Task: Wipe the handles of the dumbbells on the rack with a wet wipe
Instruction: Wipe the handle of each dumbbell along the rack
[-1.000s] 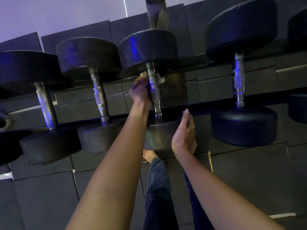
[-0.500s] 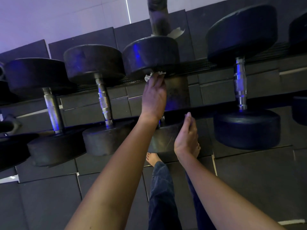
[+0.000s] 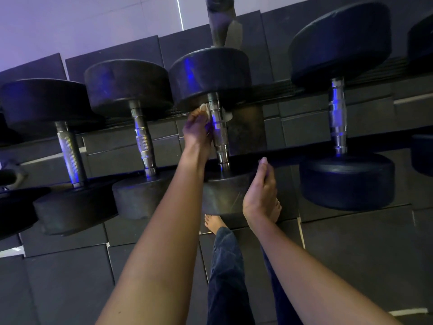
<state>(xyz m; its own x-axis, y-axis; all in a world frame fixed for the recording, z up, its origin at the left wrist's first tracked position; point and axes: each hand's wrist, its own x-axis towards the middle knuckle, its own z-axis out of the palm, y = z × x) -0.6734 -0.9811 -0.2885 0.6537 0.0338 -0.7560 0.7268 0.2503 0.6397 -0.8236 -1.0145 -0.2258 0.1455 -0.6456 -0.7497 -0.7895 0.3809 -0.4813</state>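
**Dumbbell rack, head view: items left to right**

Far-left dumbbell [image 3: 70,151]: dark round heads, knurled steel handle; lies across the rack rails [image 3: 293,150]. Untouched.

Second dumbbell [image 3: 143,141]: same pattern, stepped chrome handle catching blue light. Just beside the first. Untouched.

Left hand [image 3: 198,132]: reaches up from the lower frame, fingers curled closed around the wet wipe [image 3: 203,109] and pressed against the left side of the third handle, near its upper end. A white scrap of the wipe also shows on the handle's right side, so the wipe appears to wrap behind the bar.

Third dumbbell [image 3: 219,134]: handle under the wipe; far head sits in front of a vertical rack post [image 3: 225,22]; near head below, toward the camera.

Right hand [image 3: 261,193]: rests against the right edge of the third dumbbell's near head, fingers loosely extended upward, thumb side toward the camera; holds nothing, not clamped.

Fourth dumbbell [image 3: 338,118]: larger heads, chrome handle, well apart from the third. Untouched.

Further dumbbell heads cut off at the right frame edge.

Floor [image 3: 351,266]: dark rubber tiles. Two bare feet and dark trouser legs [image 3: 225,277] stand below the third dumbbell.
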